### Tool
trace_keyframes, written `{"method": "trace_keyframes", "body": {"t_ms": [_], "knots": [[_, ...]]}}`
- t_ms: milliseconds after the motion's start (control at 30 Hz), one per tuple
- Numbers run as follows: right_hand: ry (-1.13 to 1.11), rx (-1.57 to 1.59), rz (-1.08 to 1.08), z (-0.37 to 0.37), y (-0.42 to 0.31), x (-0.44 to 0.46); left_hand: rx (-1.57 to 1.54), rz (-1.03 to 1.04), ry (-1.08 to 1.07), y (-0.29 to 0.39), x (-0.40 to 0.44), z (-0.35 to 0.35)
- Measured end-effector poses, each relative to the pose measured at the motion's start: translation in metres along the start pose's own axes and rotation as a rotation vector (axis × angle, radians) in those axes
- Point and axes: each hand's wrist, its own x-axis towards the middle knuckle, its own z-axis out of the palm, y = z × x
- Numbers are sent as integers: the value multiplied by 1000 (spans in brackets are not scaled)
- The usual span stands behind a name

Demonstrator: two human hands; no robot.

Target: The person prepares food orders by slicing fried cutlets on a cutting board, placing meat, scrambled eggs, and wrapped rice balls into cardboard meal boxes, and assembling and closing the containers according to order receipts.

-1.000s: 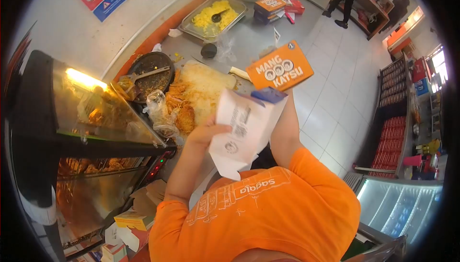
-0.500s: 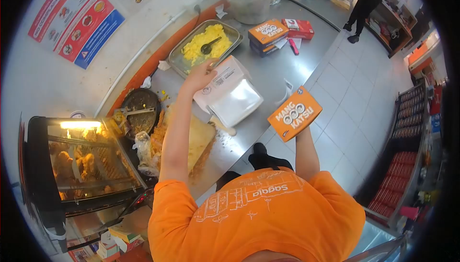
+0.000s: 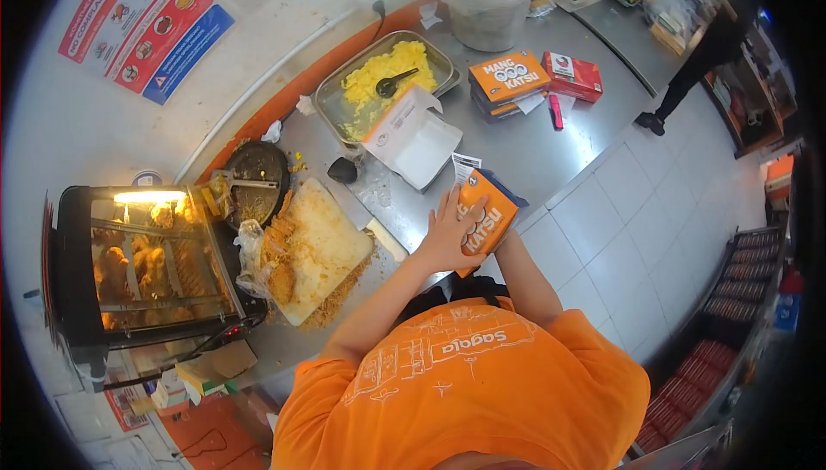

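Observation:
An orange "Mang Katsu" box (image 3: 495,219) is held in front of my body, with a printed slip at its upper left edge. My left hand (image 3: 449,233) lies on its printed face, fingers spread apart. Underneath the box is my right hand, its fingers hidden; only the forearm shows. Just up and left, an opened white box (image 3: 417,137) rests against the metal tray (image 3: 325,107) of yellow food, which holds a black scoop (image 3: 387,86). A white cutting board (image 3: 331,242) with breaded pieces and crumbs sits to the left.
More boxes (image 3: 508,77), a red box (image 3: 575,76), a pink marker (image 3: 556,112) and a bucket (image 3: 484,10) stand farther back. A black pan (image 3: 258,179) and a lit food warmer (image 3: 155,268) are at left. A person in dark trousers (image 3: 701,66) stands at upper right.
My left hand has left the white box beside the tray and come down onto the orange box. The orange box has moved left, closer to the counter, and tilted.

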Motion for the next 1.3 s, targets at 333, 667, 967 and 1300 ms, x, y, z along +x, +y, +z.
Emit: {"method": "trace_keyframes", "body": {"t_ms": [333, 667, 967, 1300], "knots": [[271, -807, -275, 32, -89, 39, -301, 138, 352, 47, -12, 26], [418, -583, -210, -15, -79, 65, -1265, -349, -141, -40, -7, -46], [709, -601, -517, -41, -85, 52, -1509, -279, 59, -77, -10, -55], [571, -1318, -381, 25, -73, -77, -1148, -177, 1, -41, 37, -28]]}}
